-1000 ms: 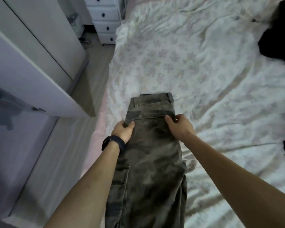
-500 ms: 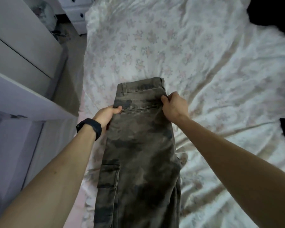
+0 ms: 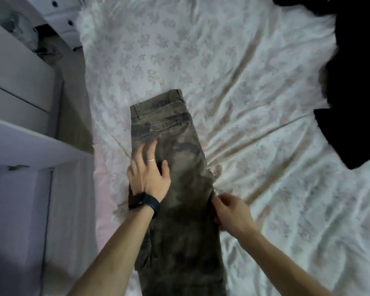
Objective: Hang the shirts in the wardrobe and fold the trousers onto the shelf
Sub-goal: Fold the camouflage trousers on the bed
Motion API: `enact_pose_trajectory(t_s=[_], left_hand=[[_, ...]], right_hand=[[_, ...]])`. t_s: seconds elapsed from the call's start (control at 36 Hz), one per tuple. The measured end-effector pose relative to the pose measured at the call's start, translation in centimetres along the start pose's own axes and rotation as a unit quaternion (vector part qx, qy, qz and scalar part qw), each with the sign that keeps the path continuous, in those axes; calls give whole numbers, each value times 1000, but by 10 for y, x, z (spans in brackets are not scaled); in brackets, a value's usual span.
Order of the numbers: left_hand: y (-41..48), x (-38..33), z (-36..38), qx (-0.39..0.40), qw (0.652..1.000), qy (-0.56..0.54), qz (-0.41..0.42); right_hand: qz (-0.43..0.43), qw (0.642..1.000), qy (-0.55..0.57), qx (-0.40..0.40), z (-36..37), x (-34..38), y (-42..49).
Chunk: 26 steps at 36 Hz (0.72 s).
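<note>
Your olive camouflage trousers (image 3: 186, 227) lie lengthwise on the white floral-sheeted bed (image 3: 254, 86).
Your left hand (image 3: 149, 175) presses flat, fingers spread, below the back pocket (image 3: 160, 130); your right hand (image 3: 231, 212) pinches the trousers' right edge.

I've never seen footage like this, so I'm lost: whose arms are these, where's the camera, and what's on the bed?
No machine here: a person wears one camera on the head, looking down at their own arms. The camouflage trousers lie lengthwise on the flowered bedsheet. The left hand, a dark wristband at its wrist, presses flat on them below the back pocket; the right hand pinches their right edge. A black garment lies at the far right, white furniture on the left.
</note>
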<state>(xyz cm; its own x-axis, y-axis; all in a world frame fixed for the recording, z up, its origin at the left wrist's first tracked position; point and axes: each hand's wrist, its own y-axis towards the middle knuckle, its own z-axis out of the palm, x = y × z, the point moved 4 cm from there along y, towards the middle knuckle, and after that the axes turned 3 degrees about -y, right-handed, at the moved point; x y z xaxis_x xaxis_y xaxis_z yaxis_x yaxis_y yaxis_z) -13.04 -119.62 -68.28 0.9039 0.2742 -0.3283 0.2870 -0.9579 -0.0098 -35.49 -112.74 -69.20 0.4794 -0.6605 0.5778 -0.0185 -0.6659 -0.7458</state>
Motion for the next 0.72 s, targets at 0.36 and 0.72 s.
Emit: enact_pose_trajectory(t_s=[0.36,0.72], left_hand=[[-34,-14,23,290,953,56,-74],[-43,7,10,183,981,67,-6]], right_hand=[[-6,963,242,-117,-26,22,19],[-46,995,81,-28,-6,-4,3]])
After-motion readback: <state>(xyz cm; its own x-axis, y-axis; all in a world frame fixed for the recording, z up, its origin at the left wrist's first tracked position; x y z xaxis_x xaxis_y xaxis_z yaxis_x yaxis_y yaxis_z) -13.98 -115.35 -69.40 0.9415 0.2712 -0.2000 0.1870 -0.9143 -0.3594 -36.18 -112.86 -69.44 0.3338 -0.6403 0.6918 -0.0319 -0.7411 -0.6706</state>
